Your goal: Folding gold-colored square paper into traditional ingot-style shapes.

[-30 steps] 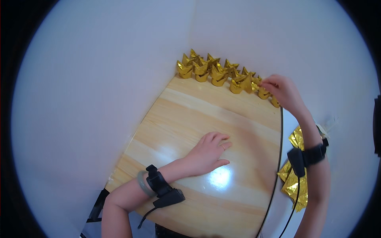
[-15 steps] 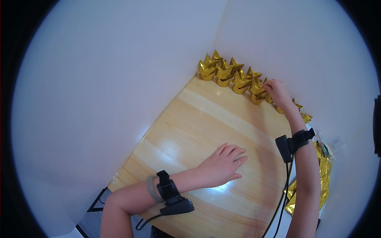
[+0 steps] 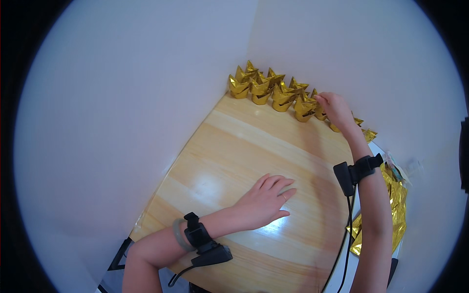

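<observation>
Gold foil pieces folded into pointed, boat-like tops on round bases [image 3: 283, 98] stand close together in rows at the far edge of the wooden tabletop [image 3: 229, 151]. At the right part of these rows is my right hand [image 3: 336, 108], its fingers drawn together beside the tip of one piece. Whether anything is pinched in them is hidden. Part of that piece shows below the fingers. My left hand [image 3: 266, 201] is palm down, low over the middle of the tabletop, fingers apart, holding nothing.
Flat gold foil sheets [image 3: 396, 207] lie to the right of my right forearm, with a clear plastic wrapper [image 3: 396, 168] beyond them. White walls [image 3: 122, 107] meet behind the gold pieces. Black straps with cabled boxes [image 3: 210, 254] sit on both forearms.
The view has shifted, so the gold pieces appear farther left. Relative to them, my right hand has moved slightly right. My left hand keeps its open pose.
</observation>
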Demonstrator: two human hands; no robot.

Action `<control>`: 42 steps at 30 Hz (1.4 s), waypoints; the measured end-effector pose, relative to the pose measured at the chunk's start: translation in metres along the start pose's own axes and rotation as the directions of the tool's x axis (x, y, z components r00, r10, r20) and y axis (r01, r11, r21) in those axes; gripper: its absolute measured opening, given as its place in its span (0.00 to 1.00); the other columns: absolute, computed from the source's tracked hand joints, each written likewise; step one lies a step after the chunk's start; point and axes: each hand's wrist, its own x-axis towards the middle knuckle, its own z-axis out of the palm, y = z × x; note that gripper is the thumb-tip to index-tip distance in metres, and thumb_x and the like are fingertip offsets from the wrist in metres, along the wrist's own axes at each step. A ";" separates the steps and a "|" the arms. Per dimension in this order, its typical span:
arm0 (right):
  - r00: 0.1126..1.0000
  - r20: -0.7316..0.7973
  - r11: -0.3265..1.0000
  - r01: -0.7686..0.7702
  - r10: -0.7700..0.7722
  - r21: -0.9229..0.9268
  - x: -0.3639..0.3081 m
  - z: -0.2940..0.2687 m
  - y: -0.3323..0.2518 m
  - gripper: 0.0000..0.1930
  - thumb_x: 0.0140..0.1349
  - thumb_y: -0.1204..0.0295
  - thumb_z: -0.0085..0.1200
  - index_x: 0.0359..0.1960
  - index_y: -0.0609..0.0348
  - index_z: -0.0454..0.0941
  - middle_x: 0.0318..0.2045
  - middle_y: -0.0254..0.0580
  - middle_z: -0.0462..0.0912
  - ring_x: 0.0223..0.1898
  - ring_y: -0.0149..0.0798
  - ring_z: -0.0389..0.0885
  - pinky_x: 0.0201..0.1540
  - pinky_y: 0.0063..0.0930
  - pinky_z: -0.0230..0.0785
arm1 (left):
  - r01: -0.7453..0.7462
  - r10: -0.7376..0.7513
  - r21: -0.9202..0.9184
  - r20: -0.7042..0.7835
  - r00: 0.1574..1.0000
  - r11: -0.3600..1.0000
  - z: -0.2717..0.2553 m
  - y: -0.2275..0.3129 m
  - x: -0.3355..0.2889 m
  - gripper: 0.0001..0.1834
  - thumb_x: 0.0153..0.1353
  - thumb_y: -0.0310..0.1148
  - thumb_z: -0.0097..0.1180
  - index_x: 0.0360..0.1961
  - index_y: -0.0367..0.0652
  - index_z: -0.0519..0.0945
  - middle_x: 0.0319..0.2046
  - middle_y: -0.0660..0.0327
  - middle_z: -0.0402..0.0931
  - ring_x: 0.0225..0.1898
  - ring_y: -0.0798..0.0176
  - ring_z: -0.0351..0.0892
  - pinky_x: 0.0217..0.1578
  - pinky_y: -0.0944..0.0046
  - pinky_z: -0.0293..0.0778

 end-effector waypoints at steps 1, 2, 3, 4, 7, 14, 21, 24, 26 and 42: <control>0.995 0.026 0.995 -0.096 0.095 0.036 -0.002 -0.007 -0.003 0.13 0.67 0.65 0.49 0.38 0.63 0.80 0.30 0.55 0.81 0.36 0.56 0.79 0.40 0.44 0.70 | 0.005 -0.005 0.004 0.006 1.000 1.000 -0.001 0.000 -0.001 0.31 0.59 0.43 0.59 0.59 0.38 0.69 0.62 0.51 0.61 0.64 0.48 0.57 0.65 0.49 0.54; 0.995 0.018 0.994 -0.101 0.101 0.035 -0.005 -0.017 -0.004 0.13 0.67 0.65 0.49 0.38 0.63 0.80 0.30 0.55 0.81 0.36 0.56 0.79 0.40 0.44 0.70 | 0.008 -0.008 0.008 0.012 1.000 1.000 -0.002 0.000 -0.001 0.31 0.59 0.43 0.59 0.60 0.38 0.69 0.62 0.51 0.61 0.64 0.47 0.57 0.65 0.49 0.54; 0.992 0.066 0.994 -0.105 0.107 -0.036 -0.008 -0.028 -0.005 0.14 0.66 0.65 0.49 0.37 0.63 0.80 0.30 0.55 0.81 0.35 0.55 0.79 0.39 0.43 0.70 | -0.002 0.002 0.011 0.015 1.000 1.000 -0.004 0.000 -0.001 0.31 0.59 0.43 0.59 0.60 0.38 0.69 0.62 0.51 0.61 0.64 0.47 0.57 0.65 0.49 0.54; 0.987 0.113 0.989 -0.106 0.118 -0.105 -0.012 -0.035 -0.005 0.14 0.66 0.64 0.49 0.37 0.62 0.81 0.29 0.55 0.80 0.34 0.55 0.78 0.38 0.43 0.69 | 0.012 -0.012 0.010 0.024 1.000 1.000 -0.005 0.000 -0.001 0.31 0.59 0.43 0.59 0.60 0.38 0.69 0.62 0.51 0.61 0.64 0.47 0.56 0.65 0.50 0.54; 0.994 0.076 0.996 -0.077 0.081 -0.044 -0.034 -0.058 0.022 0.14 0.65 0.63 0.50 0.36 0.63 0.80 0.27 0.54 0.80 0.31 0.54 0.78 0.36 0.41 0.69 | 0.004 -0.005 0.015 0.030 1.000 1.000 -0.007 0.000 -0.002 0.31 0.59 0.42 0.59 0.60 0.37 0.69 0.62 0.50 0.61 0.64 0.46 0.56 0.65 0.50 0.54; 0.869 0.403 0.957 -0.255 0.288 -0.135 -0.135 -0.155 0.059 0.13 0.59 0.69 0.60 0.44 0.62 0.82 0.33 0.44 0.85 0.34 0.36 0.83 0.38 0.31 0.74 | 0.007 -0.007 0.002 0.058 0.998 1.000 -0.012 0.003 0.003 0.30 0.59 0.41 0.59 0.60 0.38 0.69 0.62 0.50 0.61 0.63 0.45 0.58 0.64 0.50 0.56; 0.755 0.465 0.880 -0.330 0.463 -0.341 -0.254 -0.189 0.049 0.23 0.54 0.54 0.64 0.45 0.60 0.80 0.42 0.47 0.83 0.46 0.49 0.80 0.49 0.39 0.72 | -0.027 0.025 0.034 0.050 0.998 0.999 -0.010 -0.001 0.002 0.30 0.59 0.40 0.59 0.60 0.40 0.68 0.61 0.51 0.62 0.62 0.46 0.59 0.64 0.51 0.57; 0.768 0.433 0.873 -0.336 0.472 -0.355 -0.295 -0.175 0.024 0.34 0.49 0.48 0.67 0.52 0.61 0.76 0.48 0.50 0.79 0.51 0.51 0.76 0.54 0.39 0.69 | -0.039 0.037 0.046 0.044 0.998 0.998 -0.011 -0.002 0.000 0.30 0.60 0.40 0.59 0.60 0.39 0.68 0.61 0.50 0.62 0.62 0.46 0.59 0.64 0.52 0.57; 0.771 0.476 0.896 -0.281 0.423 -0.343 -0.315 -0.169 0.007 0.40 0.49 0.46 0.66 0.57 0.61 0.70 0.54 0.52 0.74 0.57 0.51 0.72 0.58 0.39 0.66 | -0.037 0.036 0.030 0.038 0.999 0.999 -0.012 -0.002 0.001 0.30 0.60 0.39 0.59 0.60 0.39 0.68 0.61 0.50 0.62 0.62 0.45 0.59 0.64 0.52 0.57; 0.783 0.289 0.835 -0.514 0.550 -0.198 -0.339 -0.163 0.000 0.21 0.66 0.62 0.49 0.57 0.58 0.69 0.49 0.56 0.77 0.52 0.54 0.75 0.54 0.42 0.68 | -0.097 0.095 0.056 0.041 0.995 0.994 -0.011 -0.008 0.000 0.30 0.61 0.38 0.58 0.62 0.39 0.66 0.61 0.49 0.62 0.62 0.45 0.59 0.64 0.53 0.56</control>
